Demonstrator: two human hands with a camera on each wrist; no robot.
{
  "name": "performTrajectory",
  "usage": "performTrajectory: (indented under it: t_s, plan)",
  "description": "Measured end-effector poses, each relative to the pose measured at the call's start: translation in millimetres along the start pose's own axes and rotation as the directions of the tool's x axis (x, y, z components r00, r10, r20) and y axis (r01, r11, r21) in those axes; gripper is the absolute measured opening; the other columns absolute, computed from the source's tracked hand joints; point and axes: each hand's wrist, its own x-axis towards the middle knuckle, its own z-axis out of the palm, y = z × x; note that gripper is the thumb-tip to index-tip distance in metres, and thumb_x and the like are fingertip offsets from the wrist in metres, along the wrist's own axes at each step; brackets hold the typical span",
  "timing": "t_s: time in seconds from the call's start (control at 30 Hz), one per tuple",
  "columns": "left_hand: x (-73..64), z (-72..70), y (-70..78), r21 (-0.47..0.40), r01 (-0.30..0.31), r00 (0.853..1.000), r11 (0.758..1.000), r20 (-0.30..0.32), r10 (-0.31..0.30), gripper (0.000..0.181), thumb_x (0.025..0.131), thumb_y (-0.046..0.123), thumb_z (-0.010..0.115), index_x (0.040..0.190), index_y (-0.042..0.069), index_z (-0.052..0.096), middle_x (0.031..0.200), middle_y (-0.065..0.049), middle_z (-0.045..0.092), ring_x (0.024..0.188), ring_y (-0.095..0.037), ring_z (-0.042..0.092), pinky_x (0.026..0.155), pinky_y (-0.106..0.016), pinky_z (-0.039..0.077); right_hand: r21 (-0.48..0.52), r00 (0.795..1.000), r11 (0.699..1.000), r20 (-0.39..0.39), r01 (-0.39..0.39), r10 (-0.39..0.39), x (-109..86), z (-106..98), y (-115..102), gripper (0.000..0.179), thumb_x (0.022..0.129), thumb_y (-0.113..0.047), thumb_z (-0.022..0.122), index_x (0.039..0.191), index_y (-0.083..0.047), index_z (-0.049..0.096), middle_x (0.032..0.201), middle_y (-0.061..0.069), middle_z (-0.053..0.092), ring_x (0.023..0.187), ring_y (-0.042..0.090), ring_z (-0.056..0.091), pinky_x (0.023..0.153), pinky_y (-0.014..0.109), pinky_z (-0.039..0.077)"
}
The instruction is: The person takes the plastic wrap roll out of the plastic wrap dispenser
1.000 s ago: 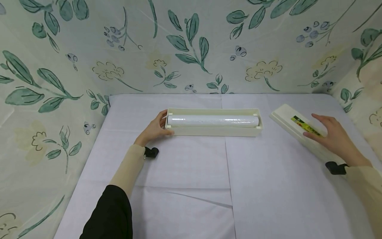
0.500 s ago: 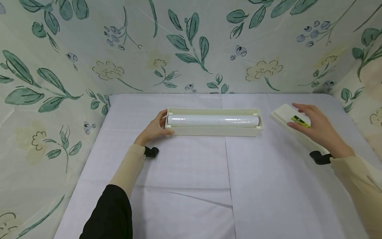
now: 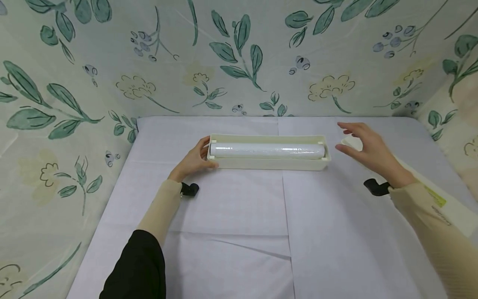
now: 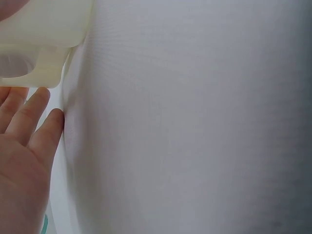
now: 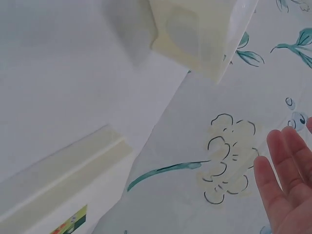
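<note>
A cream plastic wrap dispenser box (image 3: 269, 165) lies lengthwise on the white cloth, its top uncovered. Inside it sits a shiny white roll of plastic wrap (image 3: 267, 150). My left hand (image 3: 192, 161) grips the box's left end, thumb on the front wall and fingers behind; the left wrist view shows those fingers (image 4: 34, 107) close by the box end. Off the box's right end hovers my right hand (image 3: 373, 153), fingers and thumb spread and holding nothing. Under that forearm lies the long cream lid (image 3: 455, 207) with a yellow-green label, partly hidden by hand and sleeve.
White cloth (image 3: 231, 207) with fold creases covers the table. Leaf-and-flower patterned sheeting (image 3: 168, 83) rises behind the table's back edge and along both sides. The lid slants across the right part of the table.
My right hand has moved left from over the lid's label toward the box's right end. The left hand, box and lid stay in place.
</note>
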Motion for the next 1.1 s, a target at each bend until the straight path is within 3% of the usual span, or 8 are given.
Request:
performTrajectory:
  t_s: [0.23,0.9,1.1]
  plan:
    - [11.3,-1.4,-18.4,0.023,-0.007,1.000,1.000,-0.019,0.007,0.104,0.077,0.010,0.081,0.153,0.021,0.012,0.157,-0.003,0.018,0.142,-0.022,0.020,0.113,-0.043,0.019,0.022,0.999,0.999,0.042,0.029,-0.030,20.1,14.8,-18.6,0.065,0.085,-0.009,0.073,0.143,-0.006,0.043,0.133,0.021,0.046,0.114,0.041,0.045,0.091,0.062,0.039]
    - [12.7,-1.5,-24.1,0.029,-0.021,0.999,0.999,-0.033,0.022,0.103,0.075,0.012,0.082,0.153,0.019,0.015,0.156,-0.004,0.022,0.141,-0.022,0.023,0.113,-0.040,0.022,0.174,0.976,0.971,0.118,0.161,-0.183,52.8,63.9,-52.8,0.056,0.088,-0.012,0.070,0.139,-0.005,0.047,0.131,0.013,0.051,0.113,0.033,0.049,0.090,0.055,0.043]
    - [1.4,-0.3,-4.0,0.010,-0.007,1.000,1.000,-0.009,0.007,0.101,0.077,0.008,0.080,0.153,0.015,0.013,0.157,-0.009,0.020,0.142,-0.025,0.021,0.113,-0.041,0.020,0.210,0.970,0.962,0.134,0.172,-0.203,57.8,75.0,-57.2,0.055,0.088,-0.014,0.070,0.138,-0.008,0.049,0.129,0.010,0.052,0.113,0.030,0.051,0.092,0.055,0.042]
